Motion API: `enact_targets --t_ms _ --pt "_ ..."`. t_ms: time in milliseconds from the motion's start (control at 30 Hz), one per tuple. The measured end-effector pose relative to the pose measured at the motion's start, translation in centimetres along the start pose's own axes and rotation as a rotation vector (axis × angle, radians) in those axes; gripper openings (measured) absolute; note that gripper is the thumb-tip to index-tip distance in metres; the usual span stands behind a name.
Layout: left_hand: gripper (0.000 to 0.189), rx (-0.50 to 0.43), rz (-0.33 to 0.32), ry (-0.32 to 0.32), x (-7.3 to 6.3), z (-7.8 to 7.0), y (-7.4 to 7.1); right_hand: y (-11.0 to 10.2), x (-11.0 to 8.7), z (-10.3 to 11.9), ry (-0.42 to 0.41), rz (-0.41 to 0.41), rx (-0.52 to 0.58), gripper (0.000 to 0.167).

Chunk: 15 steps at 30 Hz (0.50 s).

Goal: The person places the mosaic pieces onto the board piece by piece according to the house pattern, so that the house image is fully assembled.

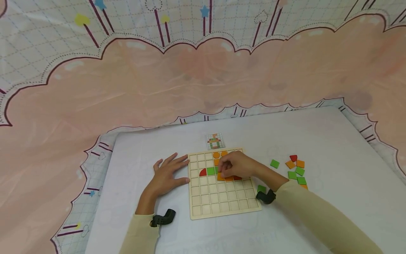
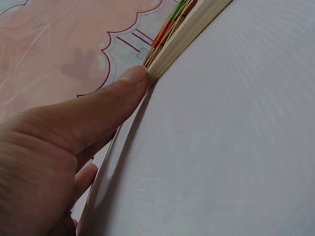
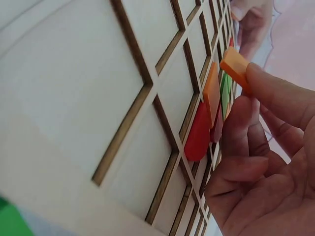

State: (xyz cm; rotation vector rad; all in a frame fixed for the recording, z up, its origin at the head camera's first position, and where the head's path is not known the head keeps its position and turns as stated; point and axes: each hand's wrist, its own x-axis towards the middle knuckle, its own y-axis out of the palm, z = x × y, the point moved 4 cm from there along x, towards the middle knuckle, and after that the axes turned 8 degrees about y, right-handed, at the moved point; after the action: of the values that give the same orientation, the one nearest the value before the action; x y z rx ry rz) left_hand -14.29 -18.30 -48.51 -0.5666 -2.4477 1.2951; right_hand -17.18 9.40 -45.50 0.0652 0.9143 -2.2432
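Right hand [image 1: 238, 164] pinches an orange tile [image 3: 235, 66] just above the gridded board [image 1: 219, 199]; I see left hand [image 1: 165, 178] spread, thumb touching the board's edge.

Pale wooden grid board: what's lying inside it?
Flat orange tiles, square green tiles and curved red tiles show; whatever the right hand covers there cannot be seen.
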Motion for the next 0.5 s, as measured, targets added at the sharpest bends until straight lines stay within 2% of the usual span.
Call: enact_targets --t_ms 500 --pt "0.072 -0.006 0.004 -0.004 0.04 -0.01 -0.04 0.47 0.26 0.41 -0.001 -0.006 -0.045 0.005"
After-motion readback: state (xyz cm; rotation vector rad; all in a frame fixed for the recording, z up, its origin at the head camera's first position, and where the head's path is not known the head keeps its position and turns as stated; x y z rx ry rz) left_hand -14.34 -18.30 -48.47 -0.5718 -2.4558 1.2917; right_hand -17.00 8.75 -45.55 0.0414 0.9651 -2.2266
